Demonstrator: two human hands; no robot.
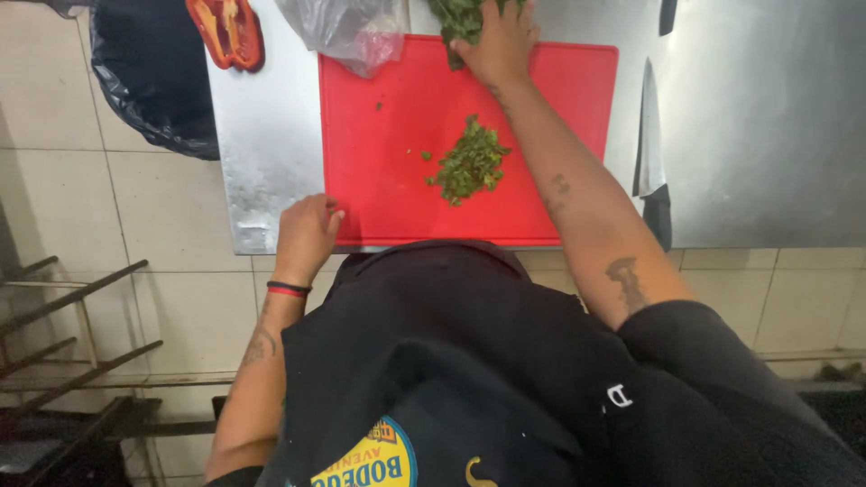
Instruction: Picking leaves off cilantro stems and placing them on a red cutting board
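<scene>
Head view: right hand (502,43) closed on leafy greens (458,18), left hand (307,233) loosely curled at red cutting board (397,180) edge.

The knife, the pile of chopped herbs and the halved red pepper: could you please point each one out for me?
knife (648,135), head view, middle of the blade.
pile of chopped herbs (469,164), head view, centre of the heap.
halved red pepper (227,32), head view, its cut inner face.

A smooth, matt red plastic cutting board (397,162) was laid on a brushed, dully reflective metal table (767,135). Beyond the board, a thin, glossy clear plastic bag (347,32) was seen; right of it, a polished steel knife blade (648,135).
</scene>
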